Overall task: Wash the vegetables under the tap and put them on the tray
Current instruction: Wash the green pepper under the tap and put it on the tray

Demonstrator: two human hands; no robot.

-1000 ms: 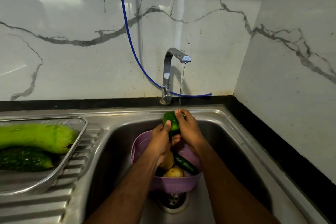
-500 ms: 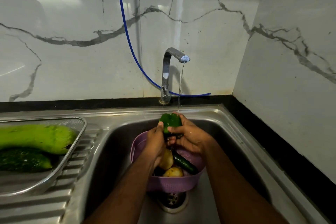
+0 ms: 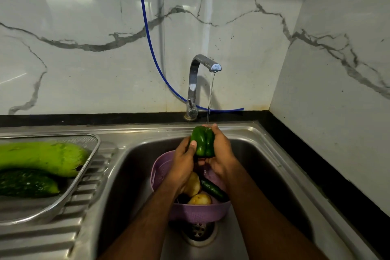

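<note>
The green pepper (image 3: pixel 203 141) has turned upright since a moment ago, both the left hand (image 3: pixel 183 159) and right hand (image 3: pixel 221 154) wrapped round it under the tap (image 3: pixel 202 65) stream. Probably nearly rinsed; the tray (image 3: pixel 92 154) waits beside the sink (image 3: pixel 263 154).

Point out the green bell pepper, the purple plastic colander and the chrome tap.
green bell pepper (image 3: pixel 203 141): head view, middle of its glossy side.
purple plastic colander (image 3: pixel 198 213): head view, near outer wall.
chrome tap (image 3: pixel 193 82): head view, upright neck.
</note>
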